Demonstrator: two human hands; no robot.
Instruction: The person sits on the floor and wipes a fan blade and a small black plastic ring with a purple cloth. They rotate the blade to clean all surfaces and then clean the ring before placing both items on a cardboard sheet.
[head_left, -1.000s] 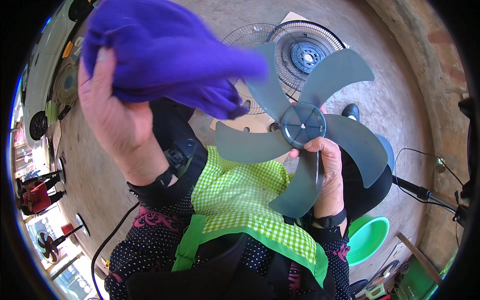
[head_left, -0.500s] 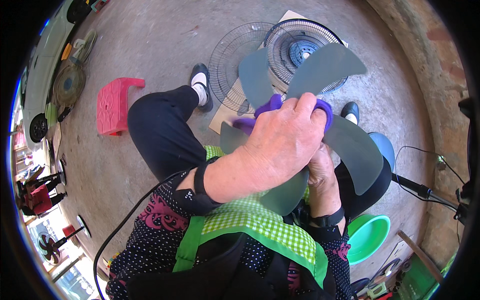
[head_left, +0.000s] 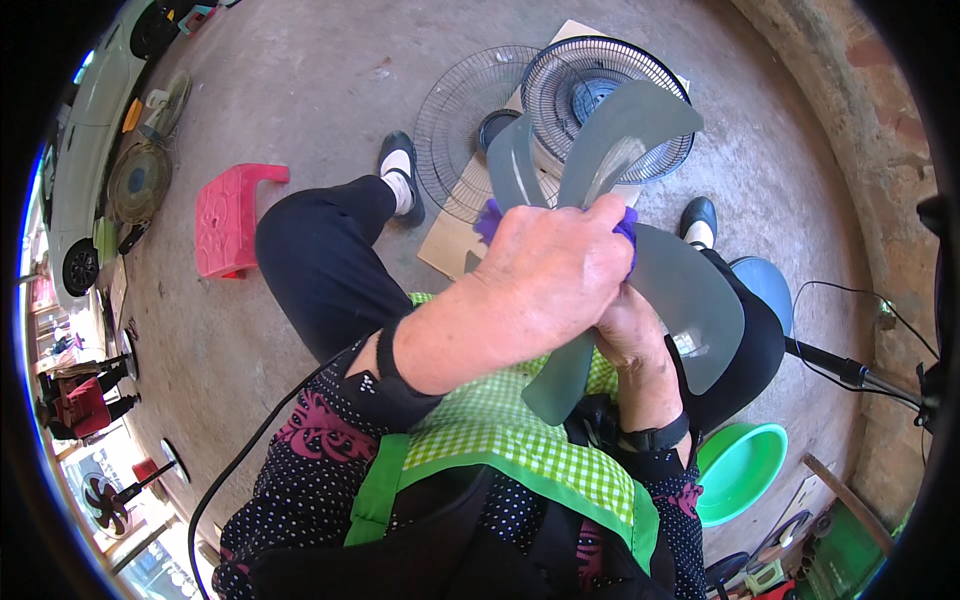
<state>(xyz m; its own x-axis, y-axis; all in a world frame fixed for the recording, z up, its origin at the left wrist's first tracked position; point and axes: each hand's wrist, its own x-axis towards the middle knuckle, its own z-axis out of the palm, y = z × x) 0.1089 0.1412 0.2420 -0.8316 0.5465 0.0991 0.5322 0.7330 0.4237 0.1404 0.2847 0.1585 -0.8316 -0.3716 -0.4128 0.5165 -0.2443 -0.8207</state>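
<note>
A grey-green fan blade set point(head_left: 690, 305) is held up over my lap, its broad vanes spread around the hub. My left hand point(head_left: 555, 260) is closed over a purple cloth point(head_left: 488, 220), pressing it at the middle of the blade set. Most of the cloth is hidden under that hand. From below and to the right, my right hand point(head_left: 632, 325) grips the blade set near its hub. The fingertips of the right hand are hidden behind the left hand and the vanes.
A round black fan grille point(head_left: 535, 95) and a thinner wire grille point(head_left: 445, 130) lie on cardboard point(head_left: 450, 240) ahead. A pink stool point(head_left: 225, 220) stands left. At right are a green basin point(head_left: 745, 480), a blue round object point(head_left: 760, 285) and a black pole point(head_left: 825, 365) with cables.
The blade set has tilted and turned slightly, with its upper vanes shifting left. My left hand has moved a little left, covering more of the purple cloth.
</note>
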